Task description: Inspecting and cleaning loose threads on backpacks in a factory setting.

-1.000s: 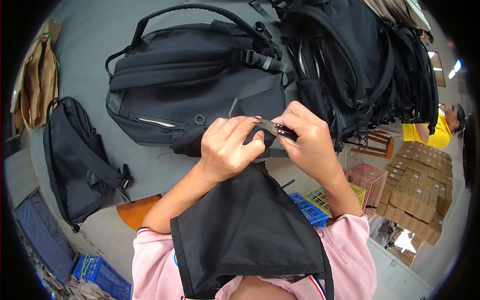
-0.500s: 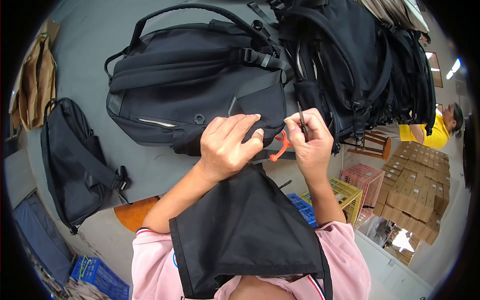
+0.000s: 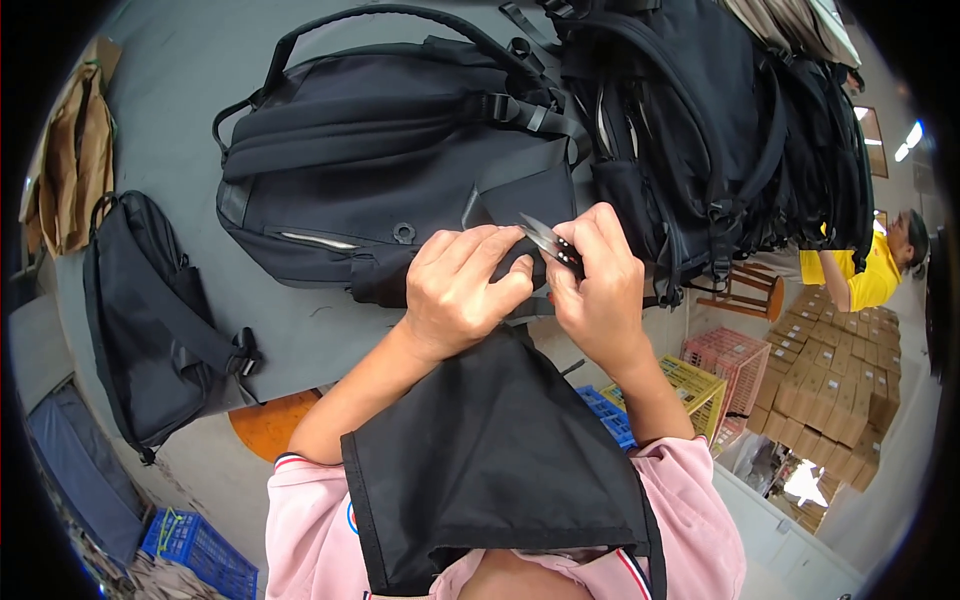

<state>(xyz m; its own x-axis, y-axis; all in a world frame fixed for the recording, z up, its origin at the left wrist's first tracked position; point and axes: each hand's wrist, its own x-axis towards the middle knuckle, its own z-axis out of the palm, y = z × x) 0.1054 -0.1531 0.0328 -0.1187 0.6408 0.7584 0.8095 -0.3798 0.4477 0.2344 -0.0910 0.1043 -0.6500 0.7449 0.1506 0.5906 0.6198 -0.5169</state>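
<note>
A large black backpack (image 3: 330, 195) lies on its side on the grey table (image 3: 160, 130), its straps uppermost. At the near right part of the pack, my left hand (image 3: 452, 290) is closed on its fabric, thumb and fingertips pinching together. A pair of thread snips (image 3: 548, 240) with pointed metal blades is in my right hand (image 3: 608, 290). The blades point up and left, their tips close beside my left fingertips. Whether a thread lies between them is too small to tell. The orange cord by my right hand is almost wholly hidden.
More black backpacks (image 3: 690, 130) crowd the table's right side. A smaller black bag (image 3: 150, 310) lies at the left edge. Plastic crates (image 3: 725, 365), stacked cartons (image 3: 830, 370) and a wooden stool (image 3: 745, 290) stand on the right. A person in a yellow shirt (image 3: 875, 275) is farther off.
My right hand has moved slightly left and turned, bringing the snips' blades up beside my left fingertips. The orange cord has passed behind my hand. My left hand keeps its hold.
</note>
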